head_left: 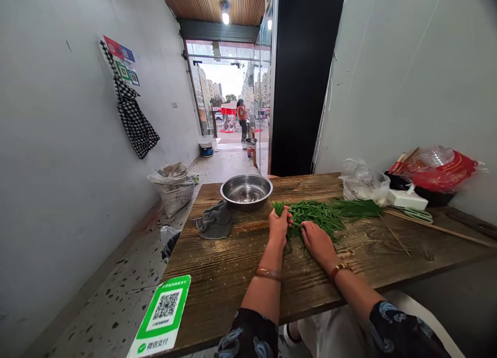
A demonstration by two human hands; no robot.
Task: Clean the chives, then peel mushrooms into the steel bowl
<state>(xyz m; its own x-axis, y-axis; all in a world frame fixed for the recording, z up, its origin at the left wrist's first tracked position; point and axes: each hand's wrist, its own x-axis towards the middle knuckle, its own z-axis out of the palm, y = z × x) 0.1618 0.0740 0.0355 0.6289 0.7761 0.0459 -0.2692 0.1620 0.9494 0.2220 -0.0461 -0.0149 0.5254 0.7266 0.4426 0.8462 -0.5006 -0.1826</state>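
A pile of long green chives lies across the middle of a wooden table. My left hand is closed around the cut ends of a bunch at the pile's left end. My right hand rests on the chives just to the right of it, fingers down on the stalks. An empty steel bowl stands just behind and to the left of my left hand.
A grey rag lies beside the bowl. Plastic bags, a white box, a red package and thin skewers crowd the table's right side. A QR code sign sits on the front left corner. A person stands far off in the doorway.
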